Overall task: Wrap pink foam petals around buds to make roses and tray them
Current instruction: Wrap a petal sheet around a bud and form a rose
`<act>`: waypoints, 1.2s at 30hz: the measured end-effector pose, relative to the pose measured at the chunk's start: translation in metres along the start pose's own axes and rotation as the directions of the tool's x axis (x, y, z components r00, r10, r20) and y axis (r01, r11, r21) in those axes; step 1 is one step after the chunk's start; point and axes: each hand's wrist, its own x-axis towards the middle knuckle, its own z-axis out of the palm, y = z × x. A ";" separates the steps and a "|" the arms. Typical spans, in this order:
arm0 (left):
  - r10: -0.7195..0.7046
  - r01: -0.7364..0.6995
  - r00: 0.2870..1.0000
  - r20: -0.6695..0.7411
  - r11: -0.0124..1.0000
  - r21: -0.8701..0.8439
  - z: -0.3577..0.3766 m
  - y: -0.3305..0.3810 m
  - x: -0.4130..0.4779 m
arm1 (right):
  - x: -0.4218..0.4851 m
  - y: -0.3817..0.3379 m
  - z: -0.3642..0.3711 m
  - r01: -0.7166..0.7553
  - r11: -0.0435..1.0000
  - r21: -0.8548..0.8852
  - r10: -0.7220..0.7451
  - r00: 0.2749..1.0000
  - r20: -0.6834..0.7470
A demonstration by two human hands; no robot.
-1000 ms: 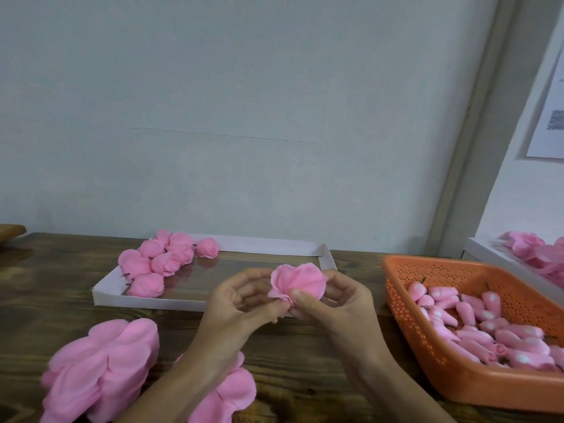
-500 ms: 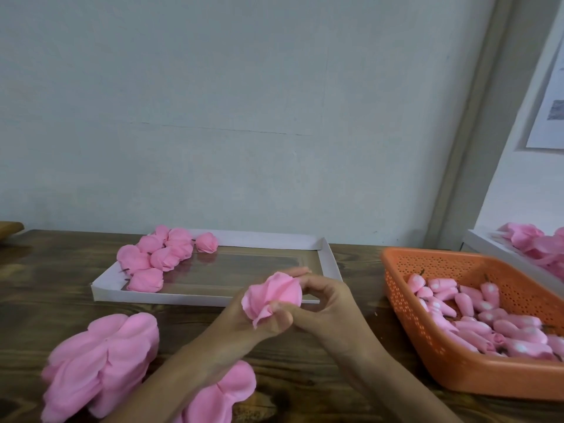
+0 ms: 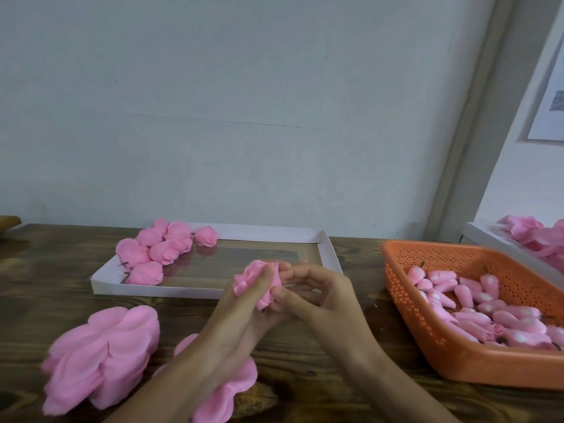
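A strip of bare table lay between the hands and the orange basket. The white tray ran its front rim just behind them, with finished roses bunched at its left end. The half-wrapped rose sat over that rim — the left hand curled round it, the right hand pinching its right side.

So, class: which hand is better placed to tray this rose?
Probably left: the left hand encloses the rose, and the finished roses in the white tray lie on its side.
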 end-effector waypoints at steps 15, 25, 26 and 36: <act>-0.017 0.023 0.998 -0.060 0.994 0.111 -0.006 -0.003 0.003 | -0.006 0.003 -0.002 0.217 0.797 -0.563 -0.295 0.954 -0.051; 0.005 -0.047 0.995 0.103 0.909 0.413 -0.013 0.006 0.001 | 0.003 0.004 -0.020 0.296 0.789 -0.538 -0.222 0.954 0.199; 0.004 -0.049 0.994 0.113 0.913 0.404 -0.013 0.006 0.002 | 0.004 0.005 -0.021 0.279 0.817 -0.504 -0.195 0.957 0.215; -0.160 0.059 0.956 0.246 0.926 0.372 -0.013 0.022 0.004 | 0.005 0.007 -0.020 0.271 0.915 -0.300 -0.213 0.954 0.212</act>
